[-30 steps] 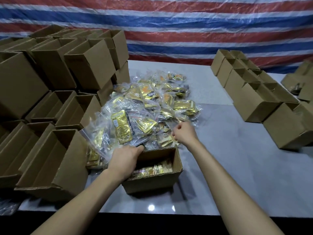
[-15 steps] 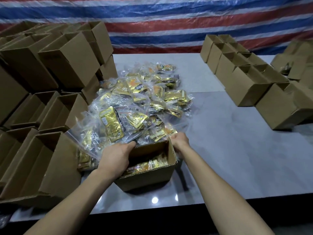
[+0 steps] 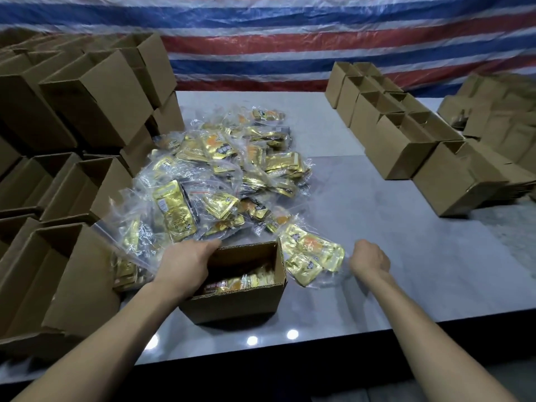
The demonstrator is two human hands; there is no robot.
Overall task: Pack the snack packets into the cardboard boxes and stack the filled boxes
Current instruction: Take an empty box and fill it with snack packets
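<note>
An open cardboard box [image 3: 232, 303] stands near the table's front edge, with gold snack packets [image 3: 246, 281] lying in its bottom. My left hand [image 3: 185, 265] grips the box's far left rim, fingers curled over the edge. A big pile of gold snack packets in clear bags [image 3: 220, 181] lies just behind the box. My right hand [image 3: 369, 259] is to the right of the box, fingers curled, pinching the edge of a clear bag of gold packets [image 3: 313, 256] that lies beside the box's right wall.
Open empty cardboard boxes are stacked at the left [image 3: 87, 100] and in front of them [image 3: 55, 274]. A row of boxes [image 3: 406, 140] runs along the right side. More boxes [image 3: 499, 111] sit at the far right. The grey table [image 3: 406, 242] ends at a dark front edge.
My right hand went from the pile to the box's right corner, then out to the right, with a bag of packets now beside the box. My left hand stayed on the box rim.
</note>
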